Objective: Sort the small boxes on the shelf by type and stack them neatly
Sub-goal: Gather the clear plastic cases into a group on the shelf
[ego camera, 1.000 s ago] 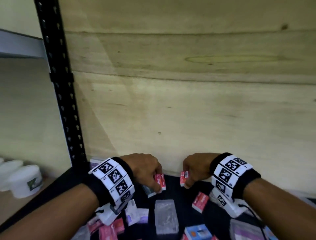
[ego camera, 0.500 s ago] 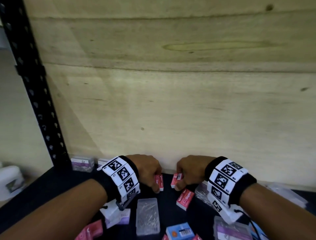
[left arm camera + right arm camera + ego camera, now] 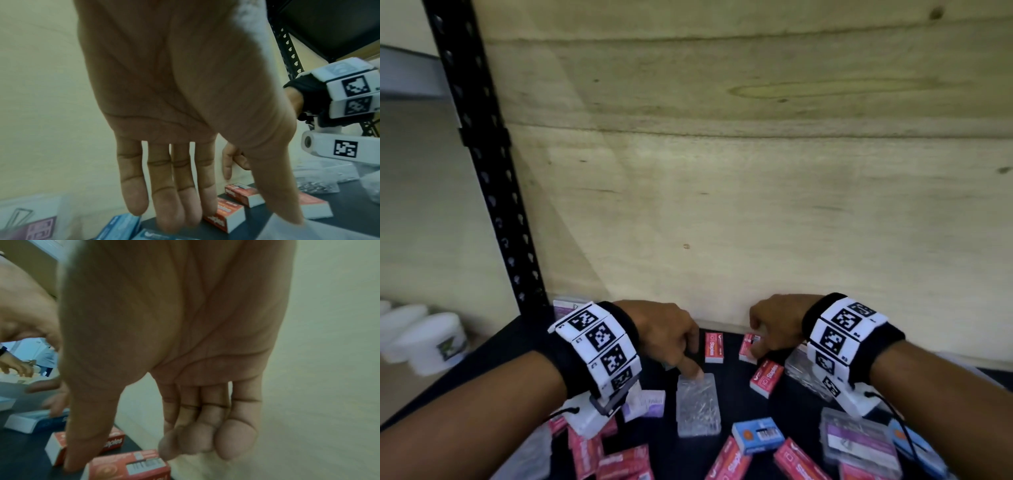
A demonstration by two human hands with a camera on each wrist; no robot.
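Two red staples boxes lie flat side by side at the back wall, one (image 3: 714,347) left of the other (image 3: 749,346). My left hand (image 3: 683,353) hangs over the shelf with straight fingers (image 3: 174,211) and holds nothing. Its thumb tip is at the far end of a clear plastic box (image 3: 698,407). My right hand (image 3: 760,342) is just above the right red box (image 3: 131,467), fingers loosely bent and empty, thumb reaching down beside that box. A third red box (image 3: 767,377) lies in front of them.
The plywood back wall (image 3: 722,222) stands right behind the boxes on the black shelf (image 3: 736,404). A black perforated post (image 3: 493,192) rises at the left, with white tubs (image 3: 431,342) beyond. Several red, blue (image 3: 756,435) and purple-labelled clear boxes (image 3: 856,442) lie scattered in front.
Each hand pinched a red staples box before. Both boxes now lie on the shelf at the back wall and both hands have let go. My left thumb has dropped to the clear box.
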